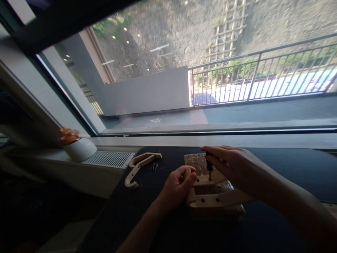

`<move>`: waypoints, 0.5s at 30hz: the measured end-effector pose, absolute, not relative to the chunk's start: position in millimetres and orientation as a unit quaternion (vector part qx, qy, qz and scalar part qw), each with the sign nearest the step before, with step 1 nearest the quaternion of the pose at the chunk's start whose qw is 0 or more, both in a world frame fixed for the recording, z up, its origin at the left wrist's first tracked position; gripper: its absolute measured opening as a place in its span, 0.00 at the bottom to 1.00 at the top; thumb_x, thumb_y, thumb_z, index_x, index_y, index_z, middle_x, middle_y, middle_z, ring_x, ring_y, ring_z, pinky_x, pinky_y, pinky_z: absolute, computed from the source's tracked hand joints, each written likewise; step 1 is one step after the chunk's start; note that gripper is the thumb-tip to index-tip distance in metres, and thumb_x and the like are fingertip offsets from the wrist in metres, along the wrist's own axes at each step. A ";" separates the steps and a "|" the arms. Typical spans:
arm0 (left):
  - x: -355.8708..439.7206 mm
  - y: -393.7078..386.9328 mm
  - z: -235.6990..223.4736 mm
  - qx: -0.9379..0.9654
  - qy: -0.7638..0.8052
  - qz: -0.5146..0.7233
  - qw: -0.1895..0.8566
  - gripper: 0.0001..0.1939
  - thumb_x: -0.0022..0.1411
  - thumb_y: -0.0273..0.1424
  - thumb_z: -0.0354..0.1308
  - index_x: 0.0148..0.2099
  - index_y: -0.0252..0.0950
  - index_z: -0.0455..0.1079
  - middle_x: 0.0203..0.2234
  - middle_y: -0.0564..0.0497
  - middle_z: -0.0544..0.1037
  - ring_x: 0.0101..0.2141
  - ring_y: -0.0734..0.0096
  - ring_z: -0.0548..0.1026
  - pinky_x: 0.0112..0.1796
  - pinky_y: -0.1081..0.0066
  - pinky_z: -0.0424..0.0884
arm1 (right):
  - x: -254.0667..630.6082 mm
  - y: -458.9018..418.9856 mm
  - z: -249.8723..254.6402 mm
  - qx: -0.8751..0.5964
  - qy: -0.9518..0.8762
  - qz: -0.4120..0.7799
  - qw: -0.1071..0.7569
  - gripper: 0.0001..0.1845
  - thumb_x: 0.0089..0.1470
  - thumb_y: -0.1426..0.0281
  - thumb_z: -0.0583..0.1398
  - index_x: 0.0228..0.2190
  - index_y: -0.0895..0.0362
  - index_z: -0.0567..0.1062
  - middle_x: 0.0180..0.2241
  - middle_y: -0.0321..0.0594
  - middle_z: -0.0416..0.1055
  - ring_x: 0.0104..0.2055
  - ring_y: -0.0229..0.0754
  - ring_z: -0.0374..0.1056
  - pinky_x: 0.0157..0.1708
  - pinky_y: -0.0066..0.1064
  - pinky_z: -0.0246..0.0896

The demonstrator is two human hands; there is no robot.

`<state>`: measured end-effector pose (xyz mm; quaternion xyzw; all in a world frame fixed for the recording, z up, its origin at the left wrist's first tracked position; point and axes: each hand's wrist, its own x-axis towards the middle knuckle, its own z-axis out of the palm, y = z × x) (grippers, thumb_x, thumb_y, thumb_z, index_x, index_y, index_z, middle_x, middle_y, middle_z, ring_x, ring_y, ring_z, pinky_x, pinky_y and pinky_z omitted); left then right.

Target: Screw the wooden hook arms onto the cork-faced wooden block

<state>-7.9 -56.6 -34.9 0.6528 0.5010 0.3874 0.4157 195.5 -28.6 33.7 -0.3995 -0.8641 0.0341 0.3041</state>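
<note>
My right hand is closed around the dark handle of a screwdriver, which stands upright with its tip at a hole in a pale wooden piece. The far end of that piece is gripped by my left hand, thumb and fingers wrapped over it. Nearer to me lies a second wooden piece with two dark holes, its right end passing under my right forearm. Both rest on a brown, shiny-wrapped block. Whether a screw sits under the tip is too small to tell.
On the dark table, two more bent wooden pieces lie at the left beside several small screws. A white and orange object stands on the radiator left of the table. A large window rises behind the table.
</note>
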 end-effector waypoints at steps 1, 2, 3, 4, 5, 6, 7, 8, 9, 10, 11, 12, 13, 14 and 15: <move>-7.9 -56.5 -35.3 0.653 0.501 0.387 0.416 0.19 0.61 0.43 0.52 0.47 0.35 0.70 0.39 0.48 0.77 0.38 0.66 0.73 0.39 0.71 0.67 | 195.8 -27.9 34.2 -0.402 -0.862 0.035 0.306 0.18 0.60 0.67 0.51 0.49 0.56 0.73 0.42 0.43 0.77 0.40 0.43 0.73 0.34 0.30 0.64; -7.9 -56.4 -35.8 0.654 0.501 0.386 0.415 0.19 0.61 0.43 0.53 0.48 0.35 0.70 0.39 0.48 0.77 0.39 0.66 0.73 0.40 0.71 0.67 | 196.0 -27.1 34.6 -0.407 -0.859 0.035 0.308 0.18 0.59 0.67 0.52 0.48 0.56 0.74 0.41 0.42 0.77 0.38 0.43 0.73 0.33 0.29 0.64; -7.9 -56.2 -36.2 0.653 0.501 0.387 0.415 0.19 0.61 0.43 0.53 0.48 0.35 0.70 0.39 0.48 0.77 0.39 0.66 0.73 0.40 0.71 0.67 | 196.1 -26.1 35.0 -0.412 -0.856 0.034 0.309 0.17 0.59 0.67 0.53 0.47 0.56 0.74 0.39 0.42 0.78 0.36 0.42 0.73 0.31 0.28 0.63; -8.0 -56.0 -36.6 0.653 0.501 0.387 0.416 0.19 0.61 0.43 0.53 0.48 0.35 0.70 0.39 0.48 0.77 0.39 0.65 0.73 0.40 0.71 0.67 | 196.1 -25.1 35.4 -0.419 -0.852 0.030 0.311 0.16 0.58 0.67 0.54 0.45 0.56 0.75 0.37 0.41 0.78 0.34 0.42 0.73 0.29 0.28 0.62; -8.0 -55.9 -36.8 0.652 0.502 0.387 0.417 0.20 0.61 0.43 0.53 0.48 0.35 0.70 0.39 0.48 0.77 0.39 0.65 0.73 0.40 0.71 0.67 | 196.0 -24.3 35.7 -0.426 -0.849 0.025 0.312 0.15 0.58 0.66 0.55 0.43 0.56 0.76 0.34 0.40 0.78 0.31 0.41 0.73 0.28 0.28 0.61; -7.9 -55.8 -36.9 0.651 0.503 0.387 0.418 0.20 0.61 0.43 0.53 0.48 0.35 0.70 0.39 0.48 0.77 0.39 0.65 0.73 0.40 0.71 0.67 | 195.7 -23.6 36.0 -0.434 -0.846 0.020 0.309 0.14 0.57 0.65 0.55 0.41 0.56 0.76 0.31 0.39 0.78 0.29 0.41 0.72 0.26 0.28 0.59; -7.9 -55.8 -36.9 0.649 0.504 0.387 0.419 0.20 0.61 0.43 0.53 0.48 0.35 0.70 0.39 0.48 0.77 0.39 0.65 0.73 0.39 0.71 0.67 | 195.3 -23.2 36.1 -0.443 -0.842 0.015 0.307 0.13 0.57 0.64 0.55 0.39 0.56 0.76 0.28 0.38 0.77 0.26 0.40 0.71 0.25 0.28 0.58; -7.9 -55.9 -36.7 0.649 0.505 0.386 0.419 0.20 0.61 0.43 0.53 0.47 0.35 0.70 0.39 0.48 0.77 0.39 0.65 0.73 0.39 0.70 0.67 | 194.8 -22.9 36.1 -0.452 -0.838 0.010 0.304 0.12 0.57 0.63 0.56 0.37 0.55 0.76 0.26 0.37 0.77 0.24 0.39 0.70 0.23 0.28 0.56; -7.8 -56.1 -36.5 0.648 0.506 0.387 0.418 0.20 0.61 0.43 0.52 0.47 0.35 0.70 0.38 0.48 0.77 0.39 0.65 0.73 0.40 0.70 0.67 | 194.1 -22.8 35.9 -0.461 -0.835 0.006 0.302 0.12 0.57 0.63 0.56 0.36 0.55 0.76 0.24 0.37 0.76 0.23 0.39 0.69 0.22 0.28 0.55; -7.7 -56.2 -36.2 0.648 0.506 0.387 0.416 0.20 0.61 0.43 0.52 0.47 0.35 0.70 0.38 0.48 0.77 0.39 0.65 0.73 0.40 0.70 0.67 | 193.4 -22.7 35.4 -0.468 -0.831 0.002 0.301 0.12 0.57 0.63 0.56 0.35 0.56 0.76 0.24 0.37 0.76 0.22 0.39 0.68 0.22 0.28 0.54; -7.7 -56.3 -36.1 0.648 0.506 0.388 0.416 0.19 0.61 0.43 0.52 0.47 0.35 0.70 0.38 0.48 0.77 0.39 0.65 0.73 0.40 0.70 0.67 | 192.7 -22.7 34.8 -0.475 -0.827 -0.002 0.302 0.12 0.57 0.63 0.55 0.34 0.56 0.76 0.24 0.37 0.76 0.23 0.39 0.68 0.22 0.28 0.54; -7.6 -56.3 -36.0 0.648 0.505 0.389 0.416 0.19 0.61 0.43 0.52 0.47 0.35 0.70 0.39 0.48 0.77 0.39 0.65 0.73 0.40 0.70 0.67 | 192.1 -22.6 33.9 -0.479 -0.823 -0.007 0.306 0.12 0.57 0.63 0.55 0.35 0.56 0.76 0.25 0.38 0.76 0.23 0.40 0.69 0.22 0.28 0.54; -7.6 -56.2 -36.1 0.648 0.505 0.390 0.416 0.19 0.61 0.43 0.52 0.47 0.35 0.70 0.39 0.48 0.77 0.39 0.65 0.73 0.40 0.70 0.67 | 191.7 -22.5 32.9 -0.481 -0.820 -0.010 0.310 0.13 0.57 0.63 0.55 0.37 0.56 0.76 0.25 0.39 0.76 0.24 0.40 0.69 0.22 0.29 0.55; -7.6 -56.1 -36.3 0.648 0.504 0.390 0.417 0.19 0.61 0.43 0.52 0.47 0.35 0.70 0.39 0.48 0.77 0.39 0.65 0.73 0.40 0.70 0.67 | 191.4 -22.4 31.9 -0.479 -0.820 -0.012 0.313 0.14 0.57 0.63 0.55 0.39 0.56 0.75 0.27 0.39 0.77 0.25 0.41 0.70 0.23 0.29 0.56; -7.6 -55.9 -36.6 0.647 0.504 0.391 0.417 0.19 0.61 0.43 0.52 0.47 0.35 0.70 0.39 0.48 0.77 0.39 0.65 0.73 0.40 0.71 0.67 | 191.4 -22.4 31.1 -0.474 -0.822 -0.012 0.315 0.15 0.58 0.63 0.54 0.42 0.56 0.75 0.28 0.40 0.77 0.26 0.41 0.71 0.24 0.29 0.57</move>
